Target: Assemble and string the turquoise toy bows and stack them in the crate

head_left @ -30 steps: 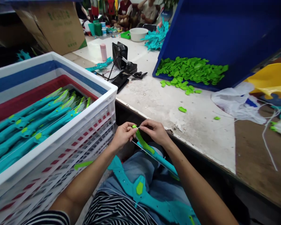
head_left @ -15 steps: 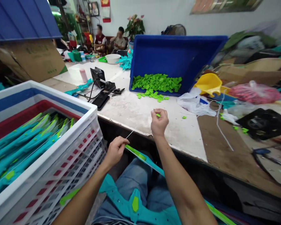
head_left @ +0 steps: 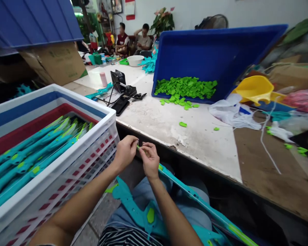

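A teal and green toy bow [head_left: 192,193] lies slanting across my lap, with a pale string along its limb. My left hand [head_left: 125,150] is closed in a pinch at the bow's upper left end, where the string runs. Close beside it, my right hand [head_left: 150,159] is closed too, thumb and fingertips pinching the green tip of the bow. The fingers hide most of that tip and the string's end. Below my wrists shows the teal grip part with a green inset [head_left: 150,215]. One loose green plastic piece [head_left: 182,124] lies on the table beyond my hands.
A white crate [head_left: 110,114] of similar bows stands at my left. On the table [head_left: 207,150], a tilted blue bin [head_left: 190,58] holds many green pieces. A black device [head_left: 120,83], plastic bags [head_left: 232,109] and a yellow scoop [head_left: 255,87] lie around. Two people sit far back.
My right hand has come back from over the table to the bow's tip, next to my left hand. A green piece now shows on the table where it was. The view has turned slightly left.
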`<action>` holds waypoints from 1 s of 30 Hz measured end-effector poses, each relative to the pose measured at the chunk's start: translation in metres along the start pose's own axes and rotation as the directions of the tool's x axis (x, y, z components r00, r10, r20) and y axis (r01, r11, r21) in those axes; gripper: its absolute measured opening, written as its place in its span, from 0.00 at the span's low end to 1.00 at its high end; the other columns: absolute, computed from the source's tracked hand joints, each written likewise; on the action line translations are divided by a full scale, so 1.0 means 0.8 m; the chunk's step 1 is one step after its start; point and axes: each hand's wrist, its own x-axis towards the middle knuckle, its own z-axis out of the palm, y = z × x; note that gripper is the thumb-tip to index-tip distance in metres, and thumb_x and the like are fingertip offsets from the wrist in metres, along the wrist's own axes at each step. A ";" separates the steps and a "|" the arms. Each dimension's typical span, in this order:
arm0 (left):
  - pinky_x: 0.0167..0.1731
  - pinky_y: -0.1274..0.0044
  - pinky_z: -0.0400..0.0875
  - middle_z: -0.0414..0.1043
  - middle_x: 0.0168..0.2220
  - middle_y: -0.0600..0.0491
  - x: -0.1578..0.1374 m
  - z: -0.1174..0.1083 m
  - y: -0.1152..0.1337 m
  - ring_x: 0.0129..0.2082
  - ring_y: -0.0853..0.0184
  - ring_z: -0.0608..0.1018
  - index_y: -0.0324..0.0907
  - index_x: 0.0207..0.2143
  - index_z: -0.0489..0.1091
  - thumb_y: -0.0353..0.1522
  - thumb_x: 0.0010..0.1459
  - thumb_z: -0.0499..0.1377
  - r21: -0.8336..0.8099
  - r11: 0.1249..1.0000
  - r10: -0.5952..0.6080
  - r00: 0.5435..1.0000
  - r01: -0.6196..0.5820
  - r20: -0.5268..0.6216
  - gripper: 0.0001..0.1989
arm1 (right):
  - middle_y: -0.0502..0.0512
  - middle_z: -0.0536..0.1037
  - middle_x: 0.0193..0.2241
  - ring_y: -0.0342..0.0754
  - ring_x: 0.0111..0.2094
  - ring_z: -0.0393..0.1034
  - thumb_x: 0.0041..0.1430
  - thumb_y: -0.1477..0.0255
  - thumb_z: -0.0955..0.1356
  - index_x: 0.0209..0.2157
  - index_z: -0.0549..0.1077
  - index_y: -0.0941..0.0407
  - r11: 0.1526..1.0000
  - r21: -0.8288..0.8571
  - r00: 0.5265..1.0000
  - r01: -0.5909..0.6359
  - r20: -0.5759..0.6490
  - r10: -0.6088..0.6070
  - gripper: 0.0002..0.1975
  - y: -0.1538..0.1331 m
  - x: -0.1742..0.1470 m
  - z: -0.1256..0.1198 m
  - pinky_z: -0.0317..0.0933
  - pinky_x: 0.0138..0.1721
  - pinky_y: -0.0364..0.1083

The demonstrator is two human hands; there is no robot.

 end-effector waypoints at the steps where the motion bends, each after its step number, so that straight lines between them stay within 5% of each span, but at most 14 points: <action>1: 0.27 0.77 0.70 0.74 0.29 0.49 -0.003 0.003 0.001 0.27 0.67 0.75 0.40 0.29 0.73 0.33 0.50 0.59 -0.101 0.992 -0.079 0.997 0.080 0.010 0.06 | 0.56 0.70 0.37 0.48 0.43 0.68 0.56 0.66 0.68 0.29 0.75 0.56 1.000 0.011 1.000 -0.008 -0.018 0.008 0.08 -0.003 0.001 0.001 0.66 0.45 0.48; 5: 0.11 0.83 0.58 0.71 0.20 0.51 -0.008 0.011 0.002 0.18 0.70 0.72 0.35 0.28 0.73 0.39 0.42 0.65 -0.380 0.858 -0.325 0.939 0.344 0.117 0.15 | 0.54 0.70 0.35 0.46 0.37 0.69 0.55 0.66 0.69 0.29 0.76 0.56 0.999 0.032 0.993 0.000 -0.120 0.004 0.07 -0.013 0.005 0.003 0.67 0.36 0.45; 11: 0.15 0.83 0.67 0.72 0.20 0.51 -0.003 -0.001 0.010 0.18 0.71 0.74 0.35 0.24 0.74 0.40 0.35 0.71 -0.413 0.759 -0.399 0.861 0.504 0.317 0.18 | 0.53 0.70 0.32 0.45 0.35 0.68 0.58 0.67 0.67 0.33 0.78 0.54 0.991 -0.073 0.984 0.109 -0.131 -0.118 0.08 -0.022 0.012 0.006 0.66 0.37 0.45; 17: 0.18 0.83 0.70 0.71 0.20 0.52 -0.002 -0.003 0.013 0.19 0.72 0.74 0.34 0.25 0.74 0.36 0.37 0.71 -0.421 0.728 -0.408 0.835 0.541 0.369 0.16 | 0.53 0.71 0.32 0.45 0.35 0.68 0.60 0.70 0.65 0.37 0.78 0.52 0.976 -0.127 0.983 0.176 -0.027 -0.181 0.10 -0.025 0.012 0.003 0.66 0.38 0.45; 21: 0.17 0.84 0.68 0.69 0.19 0.54 -0.004 0.009 0.017 0.17 0.74 0.72 0.35 0.23 0.71 0.33 0.41 0.68 -0.448 0.731 -0.445 0.857 0.516 0.261 0.11 | 0.54 0.72 0.36 0.46 0.39 0.69 0.62 0.73 0.62 0.48 0.74 0.51 0.971 -0.129 0.980 0.199 0.043 -0.195 0.15 -0.027 0.011 -0.001 0.66 0.40 0.46; 24: 0.17 0.84 0.67 0.68 0.18 0.55 -0.002 0.015 0.020 0.17 0.74 0.71 0.36 0.20 0.68 0.31 0.42 0.66 -0.482 0.704 -0.499 0.846 0.522 0.188 0.09 | 0.54 0.73 0.36 0.47 0.39 0.69 0.62 0.71 0.63 0.46 0.75 0.50 0.958 -0.155 0.970 0.242 0.071 -0.233 0.14 -0.029 0.014 -0.006 0.66 0.40 0.47; 30: 0.23 0.80 0.71 0.73 0.22 0.50 0.009 0.005 0.022 0.23 0.70 0.76 0.35 0.23 0.73 0.27 0.42 0.63 -0.414 0.702 -0.440 0.810 0.579 0.386 0.03 | 0.54 0.74 0.32 0.47 0.34 0.70 0.61 0.70 0.65 0.34 0.76 0.52 0.927 -0.222 0.953 0.303 0.097 -0.289 0.07 -0.028 0.028 -0.021 0.66 0.37 0.47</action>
